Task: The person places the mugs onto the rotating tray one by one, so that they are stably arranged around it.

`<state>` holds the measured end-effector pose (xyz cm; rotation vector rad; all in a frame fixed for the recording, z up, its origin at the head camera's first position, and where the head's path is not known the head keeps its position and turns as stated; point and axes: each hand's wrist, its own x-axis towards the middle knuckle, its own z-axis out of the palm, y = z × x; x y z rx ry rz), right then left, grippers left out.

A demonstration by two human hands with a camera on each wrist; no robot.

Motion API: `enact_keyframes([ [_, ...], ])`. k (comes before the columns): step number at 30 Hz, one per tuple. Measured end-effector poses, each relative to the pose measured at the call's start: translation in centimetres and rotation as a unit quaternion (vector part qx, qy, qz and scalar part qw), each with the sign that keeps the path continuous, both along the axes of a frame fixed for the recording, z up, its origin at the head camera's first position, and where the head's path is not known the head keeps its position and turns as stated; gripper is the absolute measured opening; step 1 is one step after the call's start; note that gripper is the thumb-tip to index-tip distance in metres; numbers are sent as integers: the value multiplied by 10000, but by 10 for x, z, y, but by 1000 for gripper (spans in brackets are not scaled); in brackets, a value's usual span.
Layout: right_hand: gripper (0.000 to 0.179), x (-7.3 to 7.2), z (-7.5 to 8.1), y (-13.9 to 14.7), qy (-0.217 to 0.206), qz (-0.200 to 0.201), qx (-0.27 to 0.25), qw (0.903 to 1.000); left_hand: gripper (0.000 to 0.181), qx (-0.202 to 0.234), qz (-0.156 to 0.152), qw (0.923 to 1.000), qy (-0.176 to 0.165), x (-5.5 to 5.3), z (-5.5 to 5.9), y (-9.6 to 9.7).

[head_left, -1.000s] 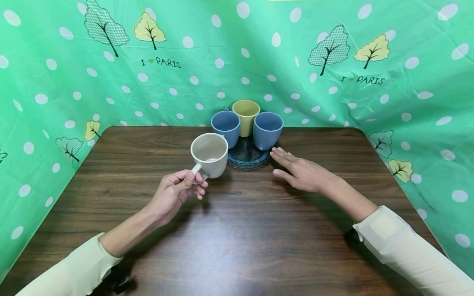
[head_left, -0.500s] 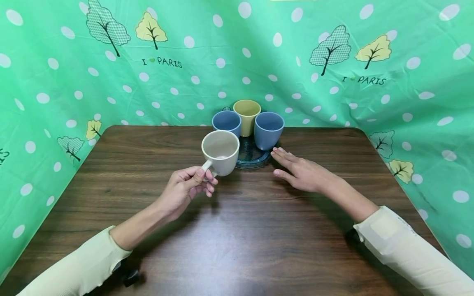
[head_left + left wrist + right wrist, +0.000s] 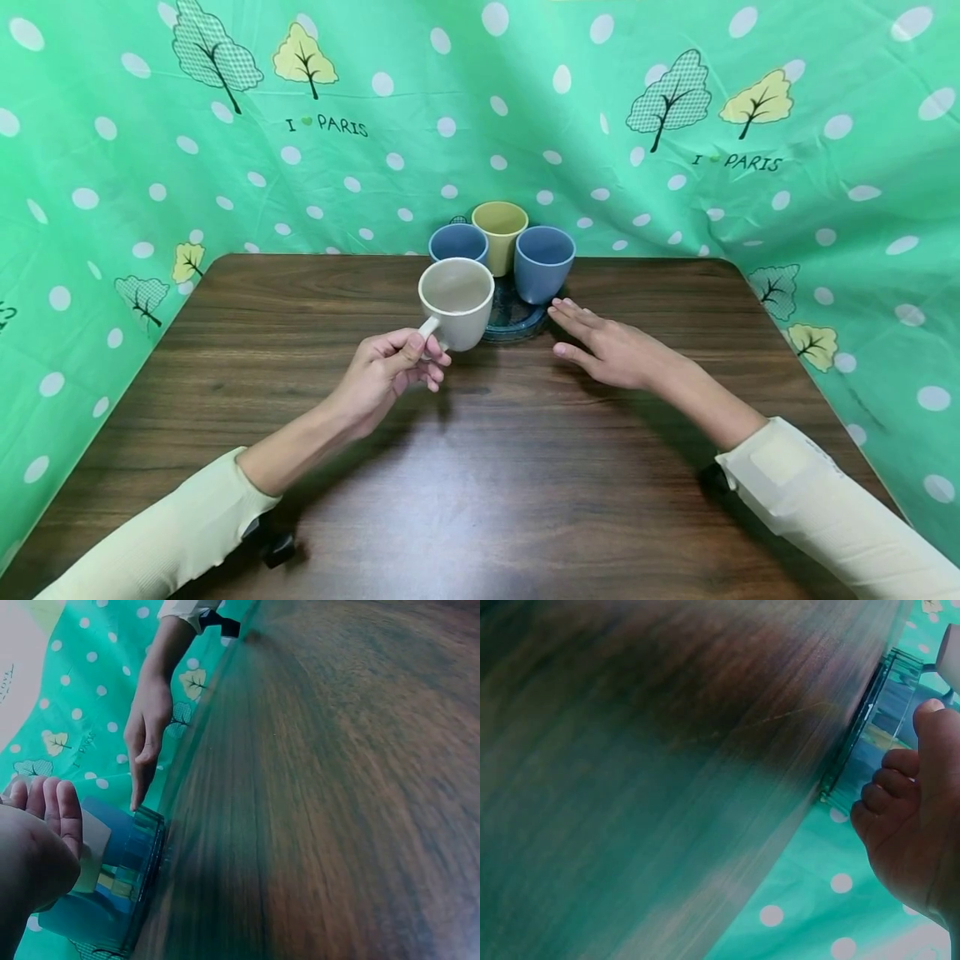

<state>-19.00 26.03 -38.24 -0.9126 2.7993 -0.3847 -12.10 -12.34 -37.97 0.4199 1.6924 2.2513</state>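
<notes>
In the head view my left hand (image 3: 386, 375) pinches the handle of a white mug (image 3: 463, 321), holding it upright above the table. The mug hangs before a round dark-blue glass tray (image 3: 513, 325) and covers part of it. Three cups stand on that tray: a blue cup (image 3: 457, 240) at left, partly hidden by the mug, a yellow cup (image 3: 499, 225) at the back, and another blue cup (image 3: 544, 262) at right. My right hand (image 3: 611, 346) lies with fingers extended, its fingertips at the tray's right edge, close to the right blue cup; whether they touch it I cannot tell.
The brown wooden table (image 3: 480, 492) carries the tray near its far edge. A green polka-dot cloth (image 3: 480, 108) with printed trees hangs behind the table and along both sides. A small black object (image 3: 279, 550) shows below the left sleeve.
My left hand has carried the white mug to the right and slightly away from me, so that it now covers more of the left blue cup. The right hand stays in place.
</notes>
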Motion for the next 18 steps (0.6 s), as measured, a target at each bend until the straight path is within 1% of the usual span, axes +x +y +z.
enact_keyframes([
  [7, 71, -1, 0, 0, 26, -5, -22, 10000, 31, 5, -19, 10000, 24, -5, 4, 3],
  [13, 72, 2, -1, -1, -20, -46, -18, 10000, 31, -14, -90, 10000, -36, -7, 5, 6],
  [18, 72, 2, -1, -1, 18, -61, -34, 10000, 31, -29, -70, 9999, -104, -10, 6, 9],
])
